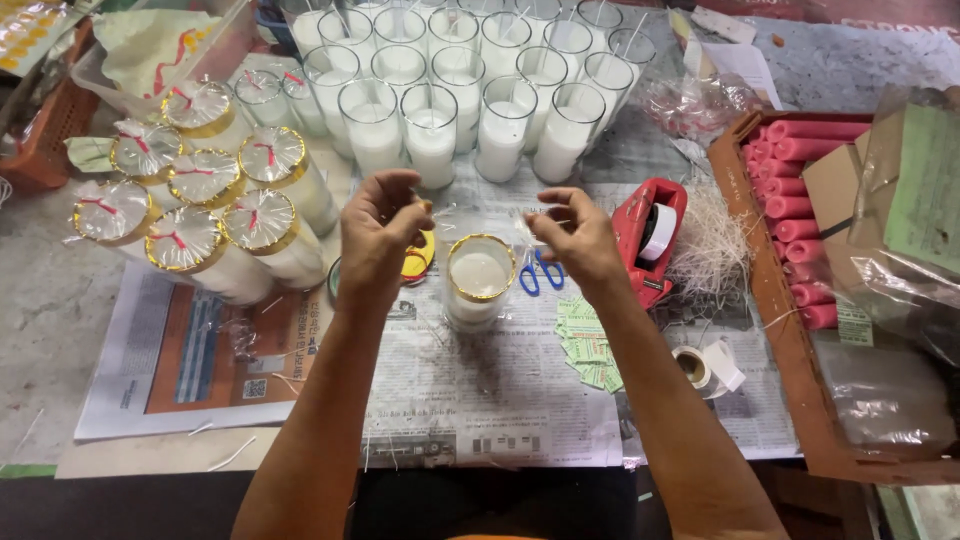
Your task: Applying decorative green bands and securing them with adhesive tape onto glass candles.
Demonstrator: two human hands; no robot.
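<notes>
A glass candle (478, 280) with a gold band round its rim stands upright on the newspaper (480, 390), near the middle of the view. Both hands are held above it. The left hand (378, 235) is seen at about ten o'clock from the candle, its fingers curled inward with thumb and fingertips pinched together; what is pinched is too thin and clear to be made out for certain. The right hand (578, 235) is seen at about two o'clock, fingers likewise bent and pinched. Between the two hands a sheet of clear film (470, 215) seems to be stretched — its edges are hard to tell.

At ten o'clock from the candle, a cluster of wrapped candles (195, 205) with gold rims and red ties is gathered. At twelve o'clock, rows of unwrapped white candles (460, 80) in plain glasses are set. Just beside the candle at three o'clock, blue-handled scissors (540, 272) lie on the paper, and beyond them a red tape dispenser (650, 235). At four o'clock a small tape roll (695, 365) is seen — at three o'clock, a tray of pink rolls (800, 190).
</notes>
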